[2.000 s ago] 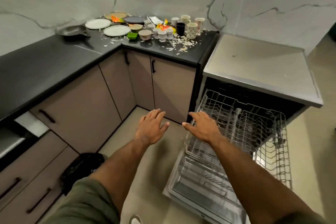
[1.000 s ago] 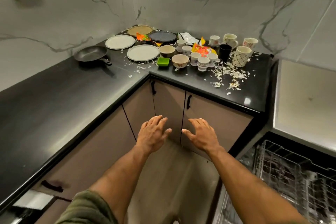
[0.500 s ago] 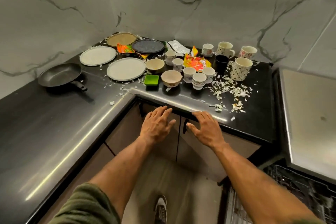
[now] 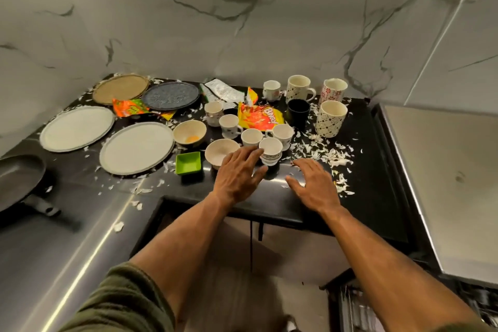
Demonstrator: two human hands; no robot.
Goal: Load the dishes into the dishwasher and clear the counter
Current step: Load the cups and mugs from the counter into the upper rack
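A black corner counter (image 4: 377, 170) under grey-veined marble walls carries the dishes, with white scraps (image 4: 320, 152) strewn across it. Nearest me stands a small cup stack (image 4: 270, 153): white, with a dark patterned band near the rim, one cup nested in another. My left hand (image 4: 237, 175) hovers just left of it, fingers straight and spread, holding nothing; whether the fingertips touch the stack I cannot tell. My right hand (image 4: 314, 186) hangs flat over the near counter edge, fingers loose and empty too.

Around the stack sit more small white cups (image 4: 252, 137), a speckled cream bowl (image 4: 221, 150) partly behind my left hand, and a green square dish (image 4: 188, 162) to the left. A second bowl (image 4: 190, 132) holds a yellow smear. Behind lies an orange snack wrapper (image 4: 260, 116), then a black mug (image 4: 297, 112) and tall patterned mugs (image 4: 331, 117) at the far right. Left are two pale plates (image 4: 136, 147), a dark plate (image 4: 171, 95), a tan plate (image 4: 120, 88), and a black pan (image 4: 18, 180) at the left edge. The dishwasher top (image 4: 444, 183) stands at the right.
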